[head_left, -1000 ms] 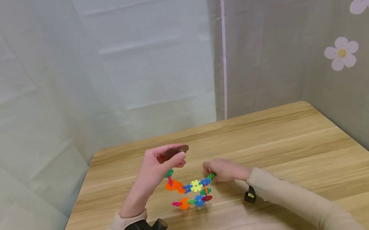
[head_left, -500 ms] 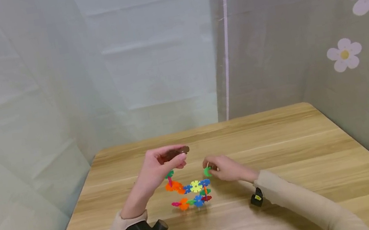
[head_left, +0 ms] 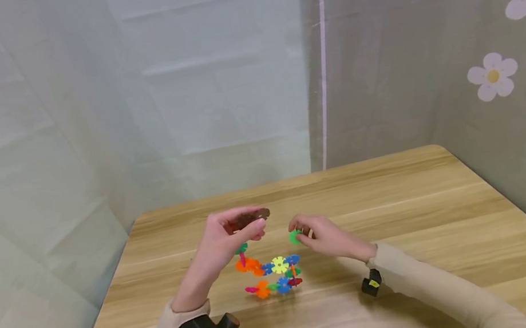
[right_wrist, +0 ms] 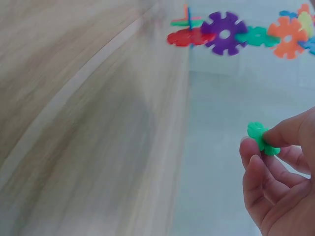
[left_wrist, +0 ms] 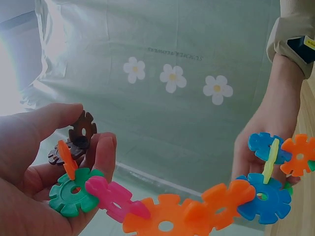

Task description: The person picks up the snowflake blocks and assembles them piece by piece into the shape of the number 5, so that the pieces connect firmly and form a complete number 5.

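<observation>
My left hand (head_left: pixel 220 239) is raised over the table and pinches the brown notched disc (left_wrist: pixel 83 129) between thumb and fingertips. From it hangs a chain of interlocking plastic snowflake discs in several colours; an orange disc (left_wrist: pixel 66 160), a teal disc (left_wrist: pixel 74 194) and a pink disc (left_wrist: pixel 115 195) lie along my palm and fingers. The chain bends through a yellow disc (head_left: pixel 279 265) and comes back along a lower row with a blue disc (head_left: pixel 284 285). To the right of the chain, my right hand (head_left: pixel 326 239) pinches a bright green snowflake disc (right_wrist: pixel 257 132), partly covered by the thumb.
A wood-grain table (head_left: pixel 376 185) lies under both hands. Pale cloth (head_left: pixel 207 80) hangs behind it, and a flower-printed cloth (head_left: pixel 475 122) runs along the right side. Each wrist carries a small black camera (head_left: pixel 225 327).
My right hand has risen away from beside the chain's blue disc, and the green disc has turned to face the camera. The left hand and chain have stayed nearly still.
</observation>
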The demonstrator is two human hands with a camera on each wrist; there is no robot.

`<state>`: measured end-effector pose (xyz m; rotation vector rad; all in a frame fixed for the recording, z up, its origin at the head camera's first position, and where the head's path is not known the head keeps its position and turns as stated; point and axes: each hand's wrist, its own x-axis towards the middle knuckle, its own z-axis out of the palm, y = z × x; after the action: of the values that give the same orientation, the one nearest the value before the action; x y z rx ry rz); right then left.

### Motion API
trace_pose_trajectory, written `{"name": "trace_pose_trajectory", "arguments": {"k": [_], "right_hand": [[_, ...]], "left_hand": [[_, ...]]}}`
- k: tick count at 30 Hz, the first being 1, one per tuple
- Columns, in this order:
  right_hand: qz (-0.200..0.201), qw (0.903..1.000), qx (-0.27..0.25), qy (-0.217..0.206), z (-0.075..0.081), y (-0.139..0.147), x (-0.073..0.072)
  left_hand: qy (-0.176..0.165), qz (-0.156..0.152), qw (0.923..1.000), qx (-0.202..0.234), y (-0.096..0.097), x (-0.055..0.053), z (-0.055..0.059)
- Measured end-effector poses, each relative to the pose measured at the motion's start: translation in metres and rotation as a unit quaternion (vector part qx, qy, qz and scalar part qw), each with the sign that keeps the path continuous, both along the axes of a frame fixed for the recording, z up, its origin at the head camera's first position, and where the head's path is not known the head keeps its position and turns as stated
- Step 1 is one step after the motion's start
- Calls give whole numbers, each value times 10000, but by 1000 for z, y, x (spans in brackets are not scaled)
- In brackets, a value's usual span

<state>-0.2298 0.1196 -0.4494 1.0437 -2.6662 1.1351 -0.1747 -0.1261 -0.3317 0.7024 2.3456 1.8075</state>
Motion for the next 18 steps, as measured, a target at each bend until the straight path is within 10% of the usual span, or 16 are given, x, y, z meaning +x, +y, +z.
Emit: {"name": "trace_pose_trajectory", "arguments": {"k": [18], "right_hand": [[-76,9963,-837,188,13,3,14]], "left_hand": [[38,85,9999,-107,4,3,2]]}}
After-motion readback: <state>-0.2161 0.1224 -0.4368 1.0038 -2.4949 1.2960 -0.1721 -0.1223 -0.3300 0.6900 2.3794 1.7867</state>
